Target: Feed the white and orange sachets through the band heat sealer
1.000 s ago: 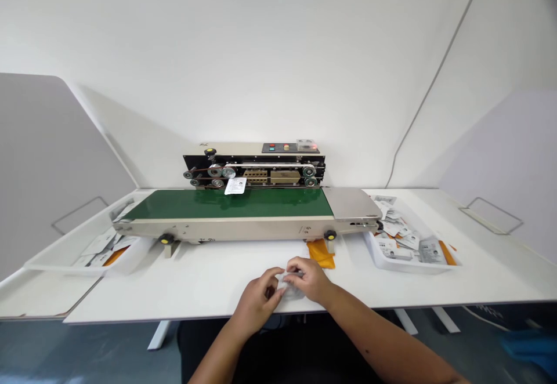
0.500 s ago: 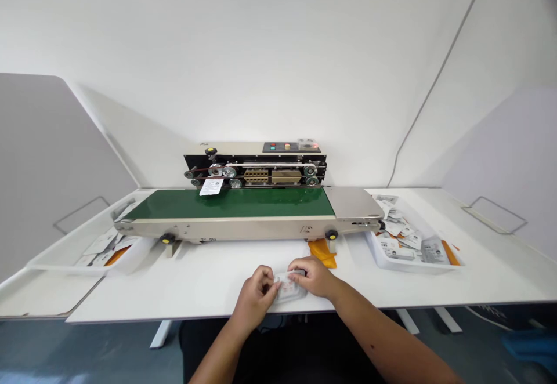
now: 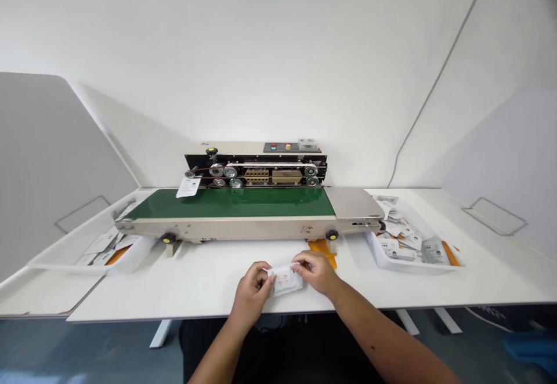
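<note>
Both my hands hold a small white plastic pouch [image 3: 285, 280] with red print, just above the white table [image 3: 130, 291]. My left hand [image 3: 251, 292] pinches its left end. My right hand [image 3: 316, 272] grips its upper right corner, and the fingers hide part of the top edge. Behind my hands, an orange packet [image 3: 322, 250] lies partly under the front of a continuous band sealer [image 3: 256, 170], whose green conveyor belt [image 3: 261, 203] carries a white printed pouch [image 3: 188, 187] at its left end.
White trays of printed pouches and orange pieces stand on both sides: one to the right [image 3: 413, 267], one to the left [image 3: 65, 265]. Grey partitions flank the table. A blurred blue object [image 3: 528, 348] sits at the lower right.
The pouch on the belt has travelled left along the sealer. The pouch in my hands has turned flatter and now shows more clearly, and my hands have spread slightly apart.
</note>
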### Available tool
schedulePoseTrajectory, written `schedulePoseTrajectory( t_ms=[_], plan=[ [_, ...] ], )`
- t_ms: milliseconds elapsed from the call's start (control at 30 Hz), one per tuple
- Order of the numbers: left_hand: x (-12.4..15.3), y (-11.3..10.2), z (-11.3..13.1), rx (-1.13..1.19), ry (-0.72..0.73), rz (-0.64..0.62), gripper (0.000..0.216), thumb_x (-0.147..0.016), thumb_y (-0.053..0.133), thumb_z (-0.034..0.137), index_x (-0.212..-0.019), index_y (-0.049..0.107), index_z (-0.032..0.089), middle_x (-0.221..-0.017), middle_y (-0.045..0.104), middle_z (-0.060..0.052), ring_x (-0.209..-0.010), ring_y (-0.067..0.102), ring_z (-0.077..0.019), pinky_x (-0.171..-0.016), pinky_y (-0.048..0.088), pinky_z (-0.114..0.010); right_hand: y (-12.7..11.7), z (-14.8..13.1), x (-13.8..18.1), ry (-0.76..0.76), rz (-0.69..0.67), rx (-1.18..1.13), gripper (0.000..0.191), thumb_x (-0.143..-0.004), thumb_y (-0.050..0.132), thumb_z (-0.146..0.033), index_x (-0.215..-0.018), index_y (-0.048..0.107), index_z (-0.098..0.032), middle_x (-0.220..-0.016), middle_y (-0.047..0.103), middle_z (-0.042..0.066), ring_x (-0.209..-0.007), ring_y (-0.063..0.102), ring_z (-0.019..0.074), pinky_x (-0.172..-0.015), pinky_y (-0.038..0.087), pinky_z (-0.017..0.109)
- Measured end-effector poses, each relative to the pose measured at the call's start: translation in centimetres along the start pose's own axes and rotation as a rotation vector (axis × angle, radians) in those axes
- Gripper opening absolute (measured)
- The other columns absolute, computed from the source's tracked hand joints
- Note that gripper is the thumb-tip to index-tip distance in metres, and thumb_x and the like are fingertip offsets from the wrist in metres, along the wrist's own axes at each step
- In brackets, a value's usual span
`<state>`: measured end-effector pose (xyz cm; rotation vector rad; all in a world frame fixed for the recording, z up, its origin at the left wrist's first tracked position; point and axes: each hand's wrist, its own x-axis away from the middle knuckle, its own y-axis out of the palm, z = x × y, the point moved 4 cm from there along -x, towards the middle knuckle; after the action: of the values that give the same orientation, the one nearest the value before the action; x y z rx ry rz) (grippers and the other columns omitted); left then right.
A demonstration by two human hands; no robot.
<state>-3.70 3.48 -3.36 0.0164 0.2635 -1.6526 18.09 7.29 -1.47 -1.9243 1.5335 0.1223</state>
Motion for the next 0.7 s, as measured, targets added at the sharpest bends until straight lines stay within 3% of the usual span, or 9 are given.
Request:
schedulePoseTrajectory(
  t_ms=[133, 200, 333, 467, 567, 700],
  plan=[
    [0.0, -0.3, -0.1, 0.086, -0.006, 0.082, 0.034, -0.091, 0.068, 0.050, -0.104, 0.053, 0.023, -0.056, 0.054, 0.010, -0.051, 0.057, -0.0141, -0.057, 0.043, -0.024, 0.1, 1.3, 0.2, 0.098, 0.067, -0.153, 0.041, -0.092, 0.065, -0.054, -0.112, 0.072, -0.020, -0.076, 0.066, 0.003, -0.064, 0.058, 0.0164, -0.063, 0.050, 0.030],
    [-0.1, -0.3, -0.4, 0.142, -0.022, 0.097, 0.036, -0.090, 0.070, 0.051, -0.102, 0.050, 0.024, -0.058, 0.061, 0.008, -0.053, 0.062, -0.0151, -0.058, 0.047, -0.025, 0.7, 1.6, 0.1, 0.154, 0.011, -0.246, 0.050, -0.089, 0.068, -0.057, -0.121, 0.069, -0.019, -0.085, 0.069, 0.004, -0.072, 0.062, 0.0175, -0.066, 0.051, 0.030],
    [-0.1, -0.1, -1.0, 0.211, -0.017, 0.043, 0.037, -0.090, 0.073, 0.049, -0.093, 0.045, 0.024, -0.075, 0.074, 0.001, -0.069, 0.073, -0.0190, -0.069, 0.056, -0.029, 2.3, 1.0, -0.2, 0.199, -0.161, -0.317, 0.044, -0.082, 0.078, -0.057, -0.101, 0.075, -0.018, -0.088, 0.071, 0.006, -0.076, 0.063, 0.0188, -0.065, 0.049, 0.029],
    [0.0, 0.1, -1.1, 0.152, 0.012, -0.020, 0.031, -0.093, 0.071, 0.045, -0.091, 0.049, 0.023, -0.085, 0.075, -0.002, -0.082, 0.076, -0.0218, -0.077, 0.058, -0.032, 2.7, 0.4, -0.4, 0.244, -0.152, -0.359, 0.038, -0.080, 0.082, -0.054, -0.081, 0.071, -0.017, -0.075, 0.067, 0.002, -0.070, 0.062, 0.0177, -0.066, 0.048, 0.029],
    [0.0, 0.2, -0.6, 0.083, 0.067, -0.073, 0.022, -0.096, 0.068, 0.040, -0.100, 0.055, 0.022, -0.099, 0.076, -0.007, -0.093, 0.076, -0.0236, -0.085, 0.058, -0.036, 1.1, 0.0, -1.4, 0.207, -0.057, -0.367, 0.038, -0.080, 0.082, -0.054, -0.084, 0.068, -0.019, -0.079, 0.068, 0.003, -0.075, 0.066, 0.0188, -0.068, 0.050, 0.030],
    [0.2, 0.3, 0.3, -0.018, 0.150, -0.115, 0.018, -0.100, 0.062, 0.037, -0.106, 0.061, 0.020, -0.115, 0.074, -0.012, -0.094, 0.073, -0.0229, -0.089, 0.058, -0.038, -4.2, -0.4, -4.0, 0.230, 0.175, -0.486, 0.051, -0.081, 0.076, -0.065, -0.101, 0.061, -0.020, -0.080, 0.072, 0.004, -0.069, 0.070, 0.0193, -0.059, 0.052, 0.029]
  ],
)
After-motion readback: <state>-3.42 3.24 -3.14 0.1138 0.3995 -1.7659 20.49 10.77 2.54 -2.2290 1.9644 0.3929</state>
